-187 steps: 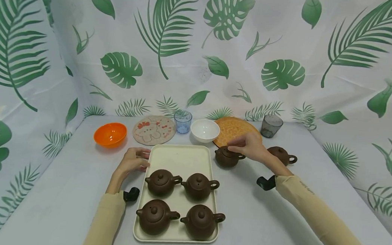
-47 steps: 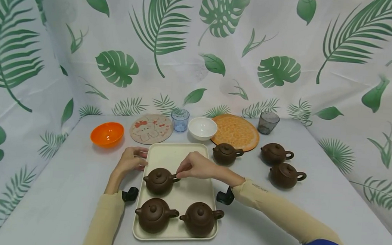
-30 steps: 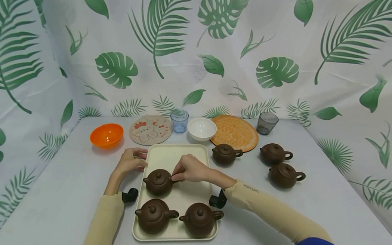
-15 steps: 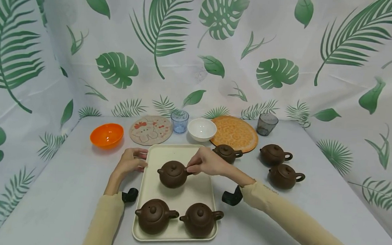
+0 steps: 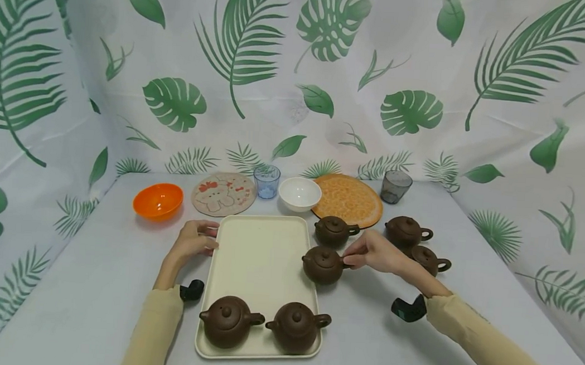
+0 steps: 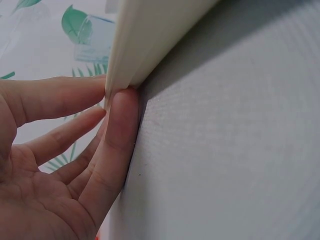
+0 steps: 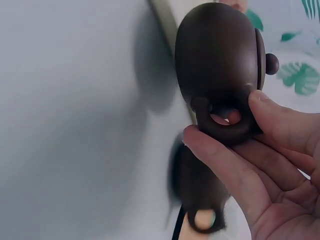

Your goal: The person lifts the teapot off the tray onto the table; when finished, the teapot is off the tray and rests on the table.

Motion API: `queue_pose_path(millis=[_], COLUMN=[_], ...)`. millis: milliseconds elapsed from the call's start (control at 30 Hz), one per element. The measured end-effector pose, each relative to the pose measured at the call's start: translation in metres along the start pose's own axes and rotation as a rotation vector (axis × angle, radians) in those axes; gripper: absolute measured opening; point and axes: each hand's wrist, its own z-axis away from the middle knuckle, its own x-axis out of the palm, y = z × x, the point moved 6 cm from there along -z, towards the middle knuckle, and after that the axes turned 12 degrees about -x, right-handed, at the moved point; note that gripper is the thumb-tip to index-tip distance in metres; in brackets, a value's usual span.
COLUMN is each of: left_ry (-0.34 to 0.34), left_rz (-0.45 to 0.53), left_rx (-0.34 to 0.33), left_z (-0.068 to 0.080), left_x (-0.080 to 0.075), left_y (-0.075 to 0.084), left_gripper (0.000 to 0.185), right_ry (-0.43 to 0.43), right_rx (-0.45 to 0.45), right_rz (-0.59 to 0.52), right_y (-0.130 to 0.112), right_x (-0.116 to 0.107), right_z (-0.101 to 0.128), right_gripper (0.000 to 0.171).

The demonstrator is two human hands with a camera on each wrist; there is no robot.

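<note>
On the grey table (image 5: 90, 282) before the leaf curtain, my right hand (image 5: 373, 253) pinches the pot (image 5: 321, 264) by its handle over the tray's (image 5: 258, 253) right edge, my left hand (image 5: 194, 241), fingers straight, steadying the left edge; I'd keep it level.

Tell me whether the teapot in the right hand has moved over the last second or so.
Yes. The teapot, held by the right hand, went rightward from the tray's left side to its right edge.
</note>
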Motion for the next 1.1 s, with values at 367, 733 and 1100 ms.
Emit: queue_pose_path(millis=[367, 733, 1100], left_ry=[0.013, 0.012, 0.012], left_rz=[0.000, -0.006, -0.006], left_rx=[-0.007, 0.010, -0.001], left_z=[-0.002, 0.001, 0.000], left_x=[0.000, 0.000, 0.000], left_y=[-0.003, 0.003, -0.001], left_gripper=[0.053, 0.052, 0.055], right_ry=[0.061, 0.043, 0.253], right_rx=[0.063, 0.066, 0.061], right_rz=[0.010, 0.068, 0.215], right_y=[0.023, 0.031, -0.001], right_x=[-0.019, -0.019, -0.028], right_z=[0.020, 0.019, 0.013], right_gripper=[0.016, 0.017, 0.017])
